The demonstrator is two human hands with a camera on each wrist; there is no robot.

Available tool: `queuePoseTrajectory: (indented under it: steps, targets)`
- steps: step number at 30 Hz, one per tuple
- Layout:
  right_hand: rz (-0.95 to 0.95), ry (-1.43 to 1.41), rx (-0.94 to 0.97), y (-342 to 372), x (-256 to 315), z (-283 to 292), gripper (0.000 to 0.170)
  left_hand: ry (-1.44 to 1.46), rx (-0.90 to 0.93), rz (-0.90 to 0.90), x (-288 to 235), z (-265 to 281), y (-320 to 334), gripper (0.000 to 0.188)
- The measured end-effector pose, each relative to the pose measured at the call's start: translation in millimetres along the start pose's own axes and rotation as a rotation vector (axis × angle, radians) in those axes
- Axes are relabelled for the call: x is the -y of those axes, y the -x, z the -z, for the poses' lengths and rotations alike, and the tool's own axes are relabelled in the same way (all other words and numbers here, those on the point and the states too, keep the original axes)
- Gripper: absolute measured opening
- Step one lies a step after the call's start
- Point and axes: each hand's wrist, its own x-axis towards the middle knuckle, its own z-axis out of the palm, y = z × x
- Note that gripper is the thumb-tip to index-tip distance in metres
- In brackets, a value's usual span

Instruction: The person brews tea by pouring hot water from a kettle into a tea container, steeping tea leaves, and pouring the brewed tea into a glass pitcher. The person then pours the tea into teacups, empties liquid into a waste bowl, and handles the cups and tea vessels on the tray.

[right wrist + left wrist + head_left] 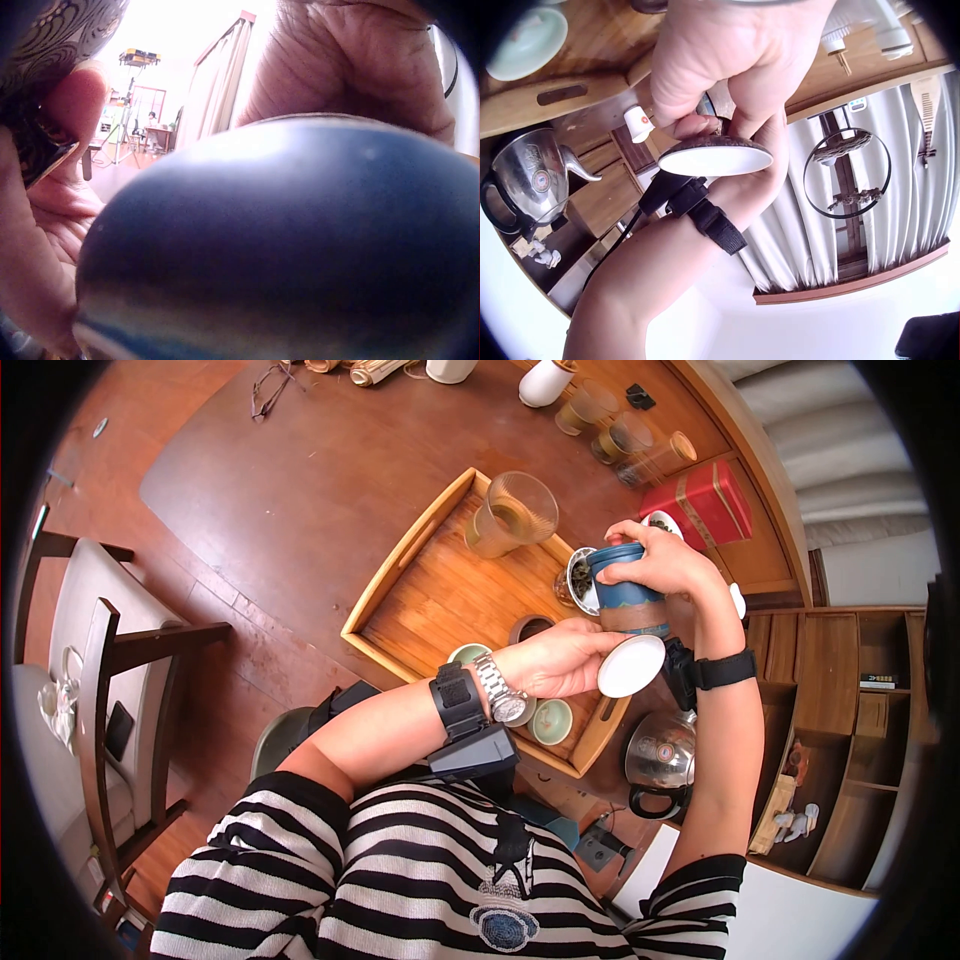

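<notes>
My right hand (pixel 665 565) grips a blue canister (pixel 628 596) with a brown band, holding it tilted over the right side of the wooden tray. The canister (pixel 285 232) fills much of the right wrist view. My left hand (pixel 560 660) pinches a small lid (pixel 632 666) by its knob, close below the canister. White inside, the lid (pixel 716 160) has a dark patterned outer side. Just left of the canister stands a white-rimmed bowl (pixel 581 582) with dark leaves in it. A white dish (pixel 662 522) shows partly behind my right hand.
The wooden tray (pixel 400 565) holds a glass pitcher (pixel 512 515) and pale green cups (pixel 550 722). A metal kettle (pixel 662 752) stands below the tray's right end. Along the right lie a red box (pixel 700 505) and several glasses (pixel 622 438). A chair (pixel 95 660) is at the left.
</notes>
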Motion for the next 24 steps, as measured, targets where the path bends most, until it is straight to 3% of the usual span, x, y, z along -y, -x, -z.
queuePoseTrajectory:
  steps: [24]
  targets:
    - [-0.058, 0.007, 0.066, -7.5, -0.3, 6.3, 0.068, 0.088, -0.003, -0.014, -4.7, 0.1, -7.6, 0.030]
